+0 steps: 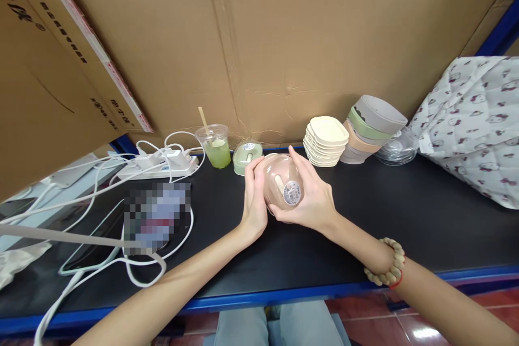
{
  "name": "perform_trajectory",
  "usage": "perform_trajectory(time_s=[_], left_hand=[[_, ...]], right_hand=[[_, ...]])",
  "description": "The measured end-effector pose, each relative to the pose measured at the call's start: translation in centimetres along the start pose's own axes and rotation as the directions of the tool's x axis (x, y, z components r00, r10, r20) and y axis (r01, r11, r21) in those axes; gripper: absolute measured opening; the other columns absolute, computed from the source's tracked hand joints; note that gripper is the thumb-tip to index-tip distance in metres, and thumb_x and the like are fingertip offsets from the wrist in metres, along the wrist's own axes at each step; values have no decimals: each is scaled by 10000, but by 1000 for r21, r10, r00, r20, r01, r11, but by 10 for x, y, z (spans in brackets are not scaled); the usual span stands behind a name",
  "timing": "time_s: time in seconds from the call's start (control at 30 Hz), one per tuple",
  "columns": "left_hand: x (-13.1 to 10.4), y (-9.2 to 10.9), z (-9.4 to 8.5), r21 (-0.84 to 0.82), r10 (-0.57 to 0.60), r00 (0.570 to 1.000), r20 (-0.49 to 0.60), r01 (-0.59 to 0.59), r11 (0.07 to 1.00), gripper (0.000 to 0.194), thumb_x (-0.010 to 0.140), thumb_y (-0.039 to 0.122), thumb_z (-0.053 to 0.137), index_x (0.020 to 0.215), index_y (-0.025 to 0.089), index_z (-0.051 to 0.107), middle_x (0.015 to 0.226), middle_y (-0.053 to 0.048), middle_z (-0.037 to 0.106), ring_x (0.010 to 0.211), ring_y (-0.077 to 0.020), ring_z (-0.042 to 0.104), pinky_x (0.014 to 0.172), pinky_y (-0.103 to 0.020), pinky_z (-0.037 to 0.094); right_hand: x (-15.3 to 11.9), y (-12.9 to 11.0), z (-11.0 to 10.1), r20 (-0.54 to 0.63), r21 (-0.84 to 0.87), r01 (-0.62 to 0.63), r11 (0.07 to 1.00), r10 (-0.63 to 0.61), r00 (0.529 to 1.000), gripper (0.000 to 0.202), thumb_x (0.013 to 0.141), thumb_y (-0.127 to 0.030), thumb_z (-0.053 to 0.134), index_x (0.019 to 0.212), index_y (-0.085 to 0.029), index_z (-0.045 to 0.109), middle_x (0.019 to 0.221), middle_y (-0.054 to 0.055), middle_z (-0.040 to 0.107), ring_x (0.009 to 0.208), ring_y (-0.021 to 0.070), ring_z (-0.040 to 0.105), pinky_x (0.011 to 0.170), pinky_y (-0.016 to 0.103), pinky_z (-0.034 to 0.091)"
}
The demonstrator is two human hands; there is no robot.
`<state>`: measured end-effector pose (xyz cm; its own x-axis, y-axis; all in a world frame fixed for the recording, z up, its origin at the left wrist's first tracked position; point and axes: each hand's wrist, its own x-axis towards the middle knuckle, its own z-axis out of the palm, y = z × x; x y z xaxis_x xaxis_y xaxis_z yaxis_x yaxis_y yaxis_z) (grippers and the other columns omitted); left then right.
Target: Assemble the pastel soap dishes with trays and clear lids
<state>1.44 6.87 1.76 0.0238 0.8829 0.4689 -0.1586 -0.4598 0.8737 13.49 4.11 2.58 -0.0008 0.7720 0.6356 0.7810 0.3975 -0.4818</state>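
A pinkish box with a clear domed lid (272,173) is held between both hands above the black tabletop. A round printed sticker is on the lid, and a small pale oblong shape shows beside it. My left hand (255,203) wraps the box's left side. From the right, my right hand (312,194) grips it, thumb at the near edge and fingers along the far side. Just behind my left hand stands a similar green box (242,161) with a clear lid and sticker. The underside of the held box is hidden.
Cream lids or trays (328,132) are stacked behind, beside nested coloured bowls (375,113) and clear lids (399,148). A cup of green drink (219,154), a power strip (162,170), white cables and a blurred phone (158,219) are left. A patterned cloth bag (478,130) stands right.
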Motion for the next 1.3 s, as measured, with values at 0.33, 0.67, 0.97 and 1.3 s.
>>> perform_trajectory(time_s=[0.33, 0.67, 0.97, 1.3], left_hand=[[5, 0, 1, 5, 52, 998, 40, -52, 999, 485, 709, 391, 665, 1100, 227, 430, 1185, -63, 550, 1112, -191, 541, 973, -375, 428], [8, 1, -1, -53, 76, 996, -51, -79, 995, 459, 722, 418, 639, 1091, 224, 446, 1158, -60, 565, 1085, -186, 555, 947, -343, 443], [14, 1, -10, 25, 336, 939, 68, -339, 941, 443, 771, 445, 589, 1125, 223, 445, 1163, -68, 563, 1091, -203, 552, 960, -358, 429], [19, -5, -14, 22, 429, 898, 99, -433, 901, 458, 763, 411, 614, 1144, 208, 462, 1149, -64, 567, 1067, -182, 569, 932, -335, 457]], right_hand=[[1, 2, 0, 12, 68, 19, 998, -20, 1000, 967, 549, -459, 658, 1413, -217, 298, 1371, 55, 361, 1217, 202, 445, 879, 314, 518], [7, 10, 2, 104, 379, -197, 904, 170, 980, 1182, 456, -492, 755, 1442, -179, 182, 1350, 100, 387, 1213, 217, 457, 1020, 378, 440], [14, 11, 0, 357, 620, -460, 635, 293, 887, 719, 469, -487, 743, 1049, -104, 559, 1101, 91, 579, 936, 144, 586, 823, 243, 501], [12, 15, -1, 334, 609, -398, 686, 233, 913, 683, 507, -546, 717, 999, -100, 557, 1103, 86, 568, 907, 119, 570, 766, 201, 488]])
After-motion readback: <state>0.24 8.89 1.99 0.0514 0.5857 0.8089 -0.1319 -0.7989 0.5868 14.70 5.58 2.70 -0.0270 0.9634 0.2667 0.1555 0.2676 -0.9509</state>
